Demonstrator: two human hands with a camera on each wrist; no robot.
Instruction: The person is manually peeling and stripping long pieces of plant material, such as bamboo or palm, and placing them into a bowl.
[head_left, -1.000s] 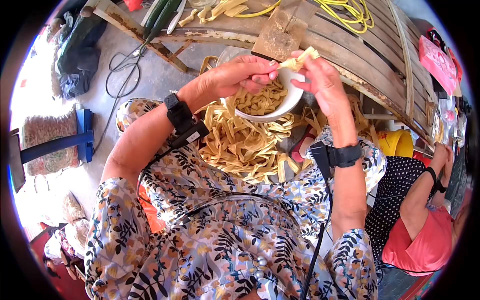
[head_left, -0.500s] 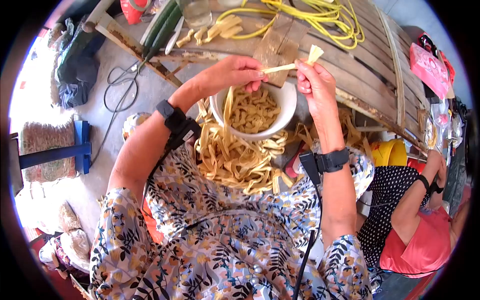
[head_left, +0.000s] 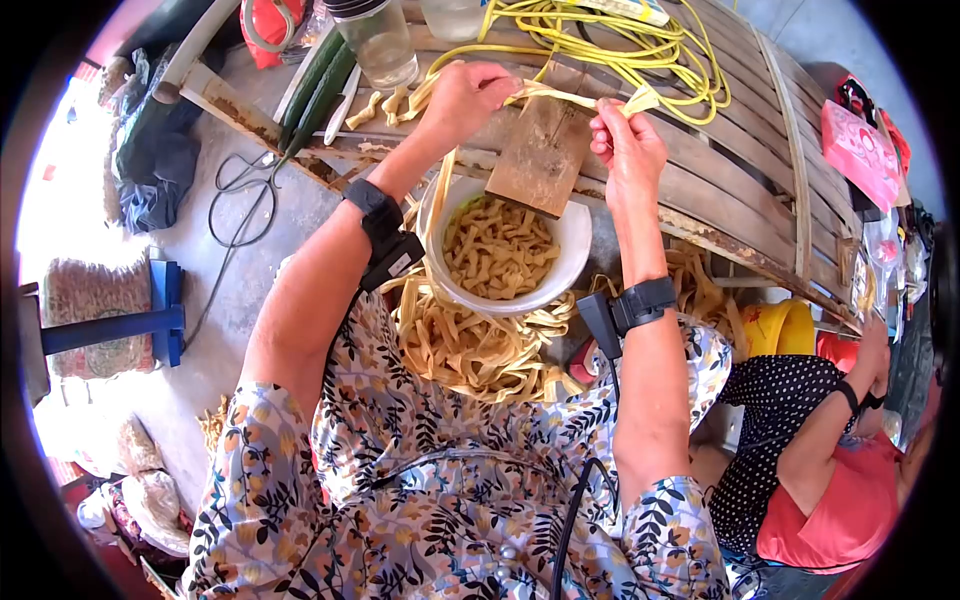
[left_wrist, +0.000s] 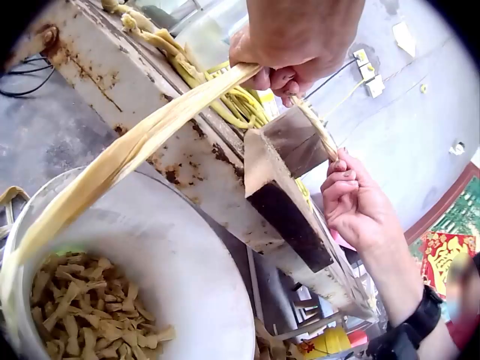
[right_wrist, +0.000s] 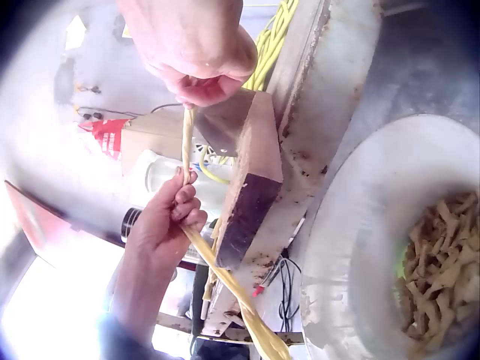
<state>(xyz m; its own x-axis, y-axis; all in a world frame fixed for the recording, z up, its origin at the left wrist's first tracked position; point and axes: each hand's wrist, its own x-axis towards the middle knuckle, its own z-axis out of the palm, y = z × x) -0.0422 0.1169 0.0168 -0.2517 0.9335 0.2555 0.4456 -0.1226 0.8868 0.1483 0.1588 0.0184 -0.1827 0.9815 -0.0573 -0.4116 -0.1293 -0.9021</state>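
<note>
Yellowish strip (head_left: pixel 566 96) stretches between my left hand (head_left: pixel 466 98) and my right hand (head_left: pixel 632 155), both pinching it, over the wooden block (head_left: pixel 538 158); if I pull too strongly, I think it could tear.

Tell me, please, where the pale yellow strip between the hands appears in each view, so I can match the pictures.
Head: pale yellow strip near the top, between left hand and right hand.
Left wrist: strip spans from right of centre to lower left.
Right wrist: strip runs from upper left of centre to bottom edge.
Shared landmark: the wooden block.
</note>
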